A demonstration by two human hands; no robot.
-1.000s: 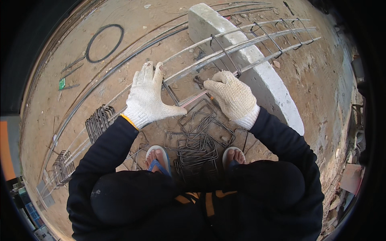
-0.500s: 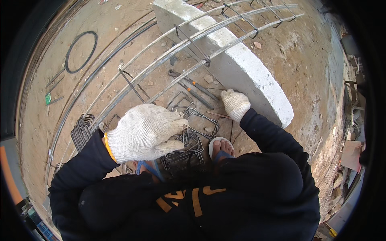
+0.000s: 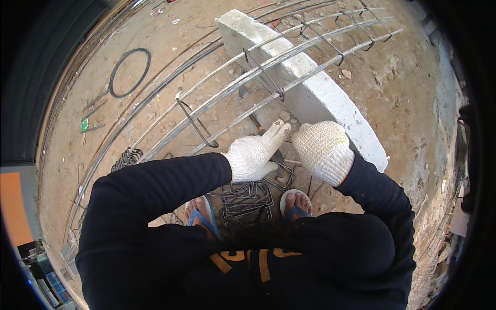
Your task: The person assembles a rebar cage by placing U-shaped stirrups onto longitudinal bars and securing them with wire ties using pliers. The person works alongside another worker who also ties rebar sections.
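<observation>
White-knit left hand (image 3: pixel 250 157) has fingers spread; the curled right hand (image 3: pixel 321 150), hold unclear, sits beside rough concrete (image 3: pixel 316 106).

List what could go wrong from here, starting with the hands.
1. A fingertip seems to show through the worn glove on the left hand, so a wire end could scratch it.
2. The flip-flops leave the toes bare beside the heap of bent rods; a slip could cut them.
3. The long bars cross over the concrete slab and might shift if bumped.
</observation>
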